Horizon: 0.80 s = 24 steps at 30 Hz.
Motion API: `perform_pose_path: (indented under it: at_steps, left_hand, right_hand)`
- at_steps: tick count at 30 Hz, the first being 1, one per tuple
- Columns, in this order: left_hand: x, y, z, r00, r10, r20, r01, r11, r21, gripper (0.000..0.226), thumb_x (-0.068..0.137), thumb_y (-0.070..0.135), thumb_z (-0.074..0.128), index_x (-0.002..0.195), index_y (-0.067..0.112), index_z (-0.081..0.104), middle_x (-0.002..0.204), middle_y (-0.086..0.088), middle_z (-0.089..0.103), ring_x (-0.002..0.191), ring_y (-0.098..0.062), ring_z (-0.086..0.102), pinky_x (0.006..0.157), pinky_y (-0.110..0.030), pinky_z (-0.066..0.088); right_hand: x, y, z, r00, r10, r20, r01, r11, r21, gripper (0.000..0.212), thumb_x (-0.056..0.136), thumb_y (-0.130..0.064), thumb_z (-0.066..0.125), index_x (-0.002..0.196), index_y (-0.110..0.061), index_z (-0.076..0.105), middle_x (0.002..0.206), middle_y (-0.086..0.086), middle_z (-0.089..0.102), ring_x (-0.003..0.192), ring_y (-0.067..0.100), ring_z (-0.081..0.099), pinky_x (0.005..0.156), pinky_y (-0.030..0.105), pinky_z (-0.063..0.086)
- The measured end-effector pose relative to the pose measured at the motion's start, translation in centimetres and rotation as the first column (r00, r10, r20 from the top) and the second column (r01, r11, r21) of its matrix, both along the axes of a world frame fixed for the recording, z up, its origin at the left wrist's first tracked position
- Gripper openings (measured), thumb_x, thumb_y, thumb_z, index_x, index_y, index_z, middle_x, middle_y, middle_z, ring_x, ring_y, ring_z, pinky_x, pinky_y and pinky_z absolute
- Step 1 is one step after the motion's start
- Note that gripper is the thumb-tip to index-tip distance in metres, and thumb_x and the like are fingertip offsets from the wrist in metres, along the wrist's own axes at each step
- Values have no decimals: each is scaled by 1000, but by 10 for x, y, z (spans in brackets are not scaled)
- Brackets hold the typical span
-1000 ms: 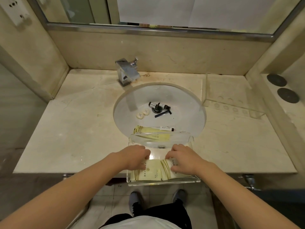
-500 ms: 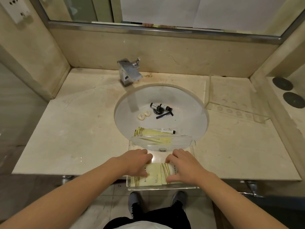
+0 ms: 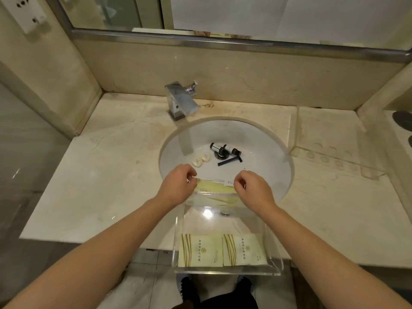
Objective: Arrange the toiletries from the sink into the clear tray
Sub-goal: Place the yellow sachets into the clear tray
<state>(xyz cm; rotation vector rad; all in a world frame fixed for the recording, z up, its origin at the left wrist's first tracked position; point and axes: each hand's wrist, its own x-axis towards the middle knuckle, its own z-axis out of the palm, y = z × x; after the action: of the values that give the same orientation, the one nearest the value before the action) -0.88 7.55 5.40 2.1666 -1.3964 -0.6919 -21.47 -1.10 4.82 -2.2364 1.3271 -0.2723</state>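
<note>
A clear tray (image 3: pixel 176 244) sits on the counter's front edge and reaches over the sink (image 3: pixel 269 152). Two yellow packets (image 3: pixel 200 249) lie side by side at its near end. More yellow packets (image 3: pixel 214 187) and a slim toothbrush packet (image 3: pixel 219 181) lie in the sink just beyond the tray. My left hand (image 3: pixel 178 186) pinches the left end of those yellow packets. My right hand (image 3: pixel 253 189) pinches the right end of the toothbrush packet. Deeper in the basin lie two dark bottles (image 3: pixel 215 147), a blue razor (image 3: pixel 229 161) and two small soaps (image 3: pixel 196 162).
A chrome faucet (image 3: pixel 180 100) stands behind the basin. A second clear tray (image 3: pixel 334 141) rests on the counter to the right, with dark round discs (image 3: pixel 403 121) beyond it. The mirror frame runs along the back wall. My shoes show on the floor below the counter edge.
Both hands left the two packets in the tray and moved forward over the tray's far end into the sink, where their fingers now close on the packets there.
</note>
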Motion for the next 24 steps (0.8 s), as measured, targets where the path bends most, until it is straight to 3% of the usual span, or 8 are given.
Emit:
perform_pose_path:
  at_steps: [4,8,12,14,17,21,24]
  left_hand:
    - [14,-23,-19,993,112,-41,-105,985,140,22,90,9,51,107,8,65,109,-9,65,101,-25,60,88,-33,48]
    - [23,-43,-39,959,268,-96,-238,940,244,32,92,1,42,115,7,64,124,-11,63,115,-28,57,96,-32,45]
    - [27,-54,-56,955,273,-112,-201,881,428,34,91,-1,44,119,6,62,126,-8,60,123,-28,52,103,-33,41]
    - [26,-58,-62,967,231,-111,-141,842,520,28,90,-1,44,109,8,63,114,-6,61,118,-28,53,104,-35,41]
    - [22,-67,-67,967,214,-139,-93,803,589,42,91,-1,42,132,1,49,138,-16,49,127,-31,47,104,-35,38]
    - [18,-77,-75,960,230,-161,-85,786,612,45,93,1,37,137,3,41,143,-16,43,116,-25,46,98,-32,39]
    - [18,-80,-79,954,260,-147,-115,772,625,42,93,6,43,135,4,41,138,-15,47,122,-28,49,97,-33,42]
  right_hand:
    - [11,-33,-13,993,-9,-118,35,975,221,12,87,-16,53,88,-21,64,88,-3,65,85,21,61,71,34,51]
    - [25,-56,-37,967,122,-224,-18,909,417,15,85,-13,55,95,-20,65,95,-3,61,95,21,60,85,34,52]
    - [42,-67,-57,926,249,-284,-65,846,529,26,85,-17,61,110,-15,62,103,0,56,95,19,54,88,31,47]
    - [49,-68,-66,884,327,-334,-92,822,562,33,85,-18,62,118,-15,59,116,4,56,105,22,55,91,31,45]
    - [57,-70,-78,813,422,-402,-146,815,560,45,85,-19,63,129,-16,52,128,8,51,114,26,54,93,32,45]
    - [63,-71,-87,780,430,-455,-150,834,531,44,83,-18,60,125,-19,51,122,10,53,109,28,54,93,37,49]
    - [65,-70,-92,775,443,-450,-137,814,565,39,80,-18,61,118,-20,50,117,7,56,105,27,54,89,36,49]
